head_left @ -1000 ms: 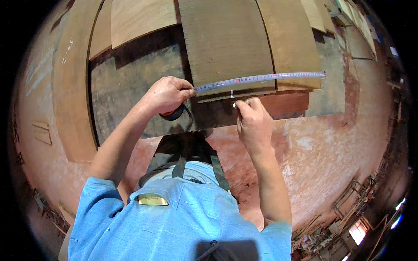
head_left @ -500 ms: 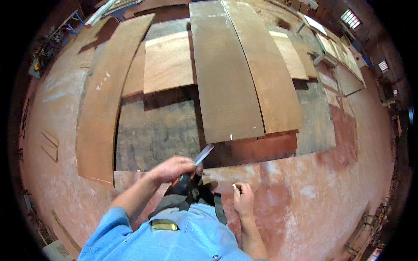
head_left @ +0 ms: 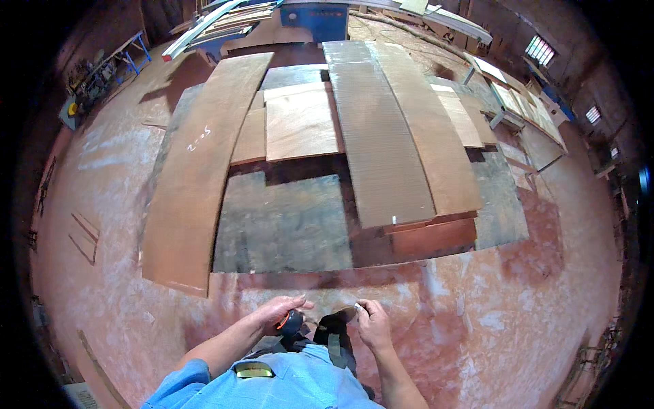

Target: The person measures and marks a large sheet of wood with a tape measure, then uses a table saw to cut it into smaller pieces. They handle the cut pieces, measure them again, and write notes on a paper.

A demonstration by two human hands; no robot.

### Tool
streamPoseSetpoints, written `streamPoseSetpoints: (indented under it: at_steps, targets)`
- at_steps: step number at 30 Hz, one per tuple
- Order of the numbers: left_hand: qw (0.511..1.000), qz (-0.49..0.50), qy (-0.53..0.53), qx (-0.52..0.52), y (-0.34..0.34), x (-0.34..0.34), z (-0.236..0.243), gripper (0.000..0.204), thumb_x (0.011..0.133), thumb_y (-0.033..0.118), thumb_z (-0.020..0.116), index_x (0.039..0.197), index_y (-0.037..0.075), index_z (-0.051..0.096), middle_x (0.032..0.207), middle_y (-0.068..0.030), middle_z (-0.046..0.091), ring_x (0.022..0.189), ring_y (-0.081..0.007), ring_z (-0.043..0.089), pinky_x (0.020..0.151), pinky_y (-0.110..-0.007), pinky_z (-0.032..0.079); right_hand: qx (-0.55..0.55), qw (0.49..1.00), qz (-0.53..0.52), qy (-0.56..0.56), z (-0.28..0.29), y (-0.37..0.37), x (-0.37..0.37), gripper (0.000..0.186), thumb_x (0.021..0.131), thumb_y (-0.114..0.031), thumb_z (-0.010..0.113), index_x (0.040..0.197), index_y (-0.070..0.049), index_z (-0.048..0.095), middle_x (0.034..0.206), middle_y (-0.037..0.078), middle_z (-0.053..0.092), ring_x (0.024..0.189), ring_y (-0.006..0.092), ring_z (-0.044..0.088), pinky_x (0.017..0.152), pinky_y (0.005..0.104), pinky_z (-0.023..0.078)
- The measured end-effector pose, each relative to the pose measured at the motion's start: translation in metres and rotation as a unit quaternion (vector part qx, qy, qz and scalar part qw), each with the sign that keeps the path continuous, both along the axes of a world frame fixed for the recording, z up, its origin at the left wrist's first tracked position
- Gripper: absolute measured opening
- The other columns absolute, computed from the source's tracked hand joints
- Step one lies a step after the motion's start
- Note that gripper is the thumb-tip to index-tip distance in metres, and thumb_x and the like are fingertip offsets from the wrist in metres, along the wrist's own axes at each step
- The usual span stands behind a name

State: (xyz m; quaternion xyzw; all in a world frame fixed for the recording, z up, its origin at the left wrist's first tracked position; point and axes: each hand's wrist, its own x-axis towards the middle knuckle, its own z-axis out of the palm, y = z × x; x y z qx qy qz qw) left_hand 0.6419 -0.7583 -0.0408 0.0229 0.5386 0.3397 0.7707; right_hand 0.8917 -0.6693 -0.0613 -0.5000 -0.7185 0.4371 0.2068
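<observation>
My left hand [head_left: 276, 312] is closed around a black tape measure [head_left: 291, 323] with an orange-red edge, held in front of my body. No blade shows extending from it. Close to its right, my right hand [head_left: 373, 323] pinches a small white stick that looks like chalk [head_left: 357, 307]. Past my hands lie long brown boards: one at the left [head_left: 187, 184] with a white handwritten mark, a grey-brown one [head_left: 385, 143] in the middle, and a lighter brown one [head_left: 429, 129] against its right side. A small white mark sits at the grey-brown board's near end.
Pale wood panels [head_left: 300, 123] lie between and beside the boards. A dark, stained sheet [head_left: 283, 225] is beneath them, with a reddish panel [head_left: 436, 235] near the right. A blue machine [head_left: 317, 24] stands at the far side, and a low table [head_left: 521, 105] at the far right.
The tape's silver blade, stretched out before, no longer shows. My hands have come closer together and down from the boards' edge. The view has tilted up, bringing the blue machine in.
</observation>
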Motion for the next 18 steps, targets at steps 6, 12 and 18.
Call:
streamPoseSetpoints:
  at_steps: [6, 12, 18]
  targets:
    - [0.992, 0.082, 0.038, 0.087, -0.087, -0.077, 0.014, 0.029, 0.093, 0.029, 0.057, 0.107, 0.005, 0.066, 0.077, -0.0012, 0.059, 0.061, -0.0083, 0.055, 0.054, -0.023, 0.047, -0.177, 0.977, 0.011, 0.116, 0.008, -0.085, -0.102, 0.015, 0.091, -0.005, 0.052, 0.101, -0.001, 0.062, 0.086, 0.006, 0.062, 0.075, 0.0123, 0.058, 0.065, 0.0258, 0.047]
    - [0.95, 0.3, 0.037, 0.078, -0.235, -0.18, 0.019, 0.024, 0.092, 0.021, 0.056, 0.105, 0.002, 0.063, 0.075, -0.0028, 0.06, 0.06, -0.0091, 0.057, 0.052, -0.025, 0.049, -0.329, 0.928, 0.105, 0.139, 0.037, -0.184, -0.23, 0.02, 0.089, 0.006, 0.046, 0.099, 0.001, 0.062, 0.087, 0.005, 0.062, 0.074, 0.0114, 0.058, 0.066, 0.0243, 0.048]
    - [0.839, 0.516, 0.15, 0.088, -0.341, -0.255, 0.023, 0.02, 0.092, 0.019, 0.054, 0.098, 0.002, 0.063, 0.079, -0.0032, 0.06, 0.069, -0.0099, 0.057, 0.063, -0.024, 0.048, -0.269, 0.905, 0.314, 0.097, 0.059, -0.246, -0.351, 0.015, 0.089, 0.0, 0.054, 0.102, 0.001, 0.061, 0.086, 0.004, 0.056, 0.074, 0.0122, 0.058, 0.065, 0.0242, 0.048]
